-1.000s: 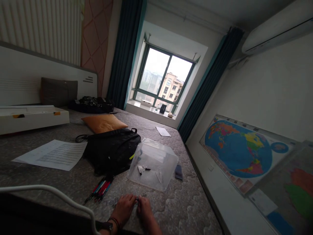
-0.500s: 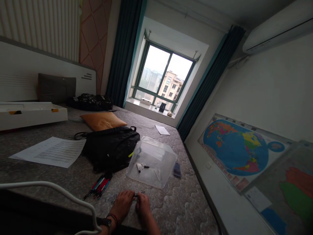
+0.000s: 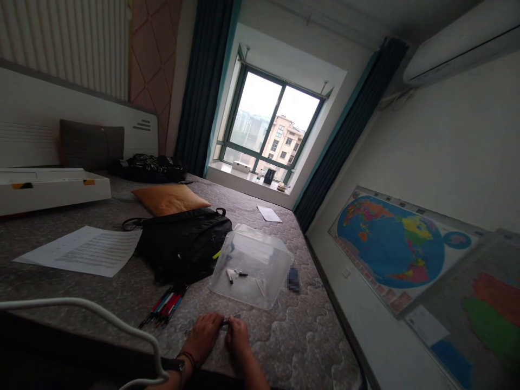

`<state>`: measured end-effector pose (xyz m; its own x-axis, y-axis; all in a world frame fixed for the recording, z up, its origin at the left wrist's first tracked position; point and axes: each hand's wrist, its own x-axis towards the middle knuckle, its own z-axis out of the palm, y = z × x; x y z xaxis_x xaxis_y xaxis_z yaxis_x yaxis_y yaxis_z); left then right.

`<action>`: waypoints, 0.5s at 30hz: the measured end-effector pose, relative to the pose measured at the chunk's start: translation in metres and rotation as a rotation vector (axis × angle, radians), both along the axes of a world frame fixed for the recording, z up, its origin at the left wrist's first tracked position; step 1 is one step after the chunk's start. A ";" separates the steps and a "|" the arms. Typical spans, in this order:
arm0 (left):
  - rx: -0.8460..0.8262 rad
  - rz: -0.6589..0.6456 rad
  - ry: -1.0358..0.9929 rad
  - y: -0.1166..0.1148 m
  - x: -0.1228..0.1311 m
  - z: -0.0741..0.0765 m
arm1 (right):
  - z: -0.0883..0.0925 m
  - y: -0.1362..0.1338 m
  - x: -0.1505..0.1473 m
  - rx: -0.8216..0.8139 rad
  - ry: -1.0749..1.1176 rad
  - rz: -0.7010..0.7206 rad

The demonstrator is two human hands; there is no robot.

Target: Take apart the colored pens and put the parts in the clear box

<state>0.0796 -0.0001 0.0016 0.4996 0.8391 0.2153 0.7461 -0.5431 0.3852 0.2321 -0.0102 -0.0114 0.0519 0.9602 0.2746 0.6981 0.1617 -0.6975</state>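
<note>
The left hand [image 3: 205,337] and right hand [image 3: 238,337] meet at the fingertips, both pinched shut on a small dark piece [image 3: 226,322] too small to identify. Just beyond-left lie pens [image 3: 164,306]; farther off, a clear plastic box [image 3: 266,257] and a black bag [image 3: 182,244].

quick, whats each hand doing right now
Left hand: closed, pinching one end of a small dark object.
Right hand: closed, pinching its other end.

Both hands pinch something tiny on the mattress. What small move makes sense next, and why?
Probably drop the small dark piece into the clear box: left hand and right hand hold it just before the box, where similar bits already lie.
</note>
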 end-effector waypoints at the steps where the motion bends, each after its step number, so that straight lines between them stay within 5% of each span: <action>1: 0.002 0.002 0.005 0.000 0.000 0.000 | 0.002 -0.001 -0.001 -0.035 0.038 -0.025; 15: -0.010 0.039 -0.040 0.000 0.001 -0.002 | 0.007 -0.007 -0.003 -0.440 0.560 -0.177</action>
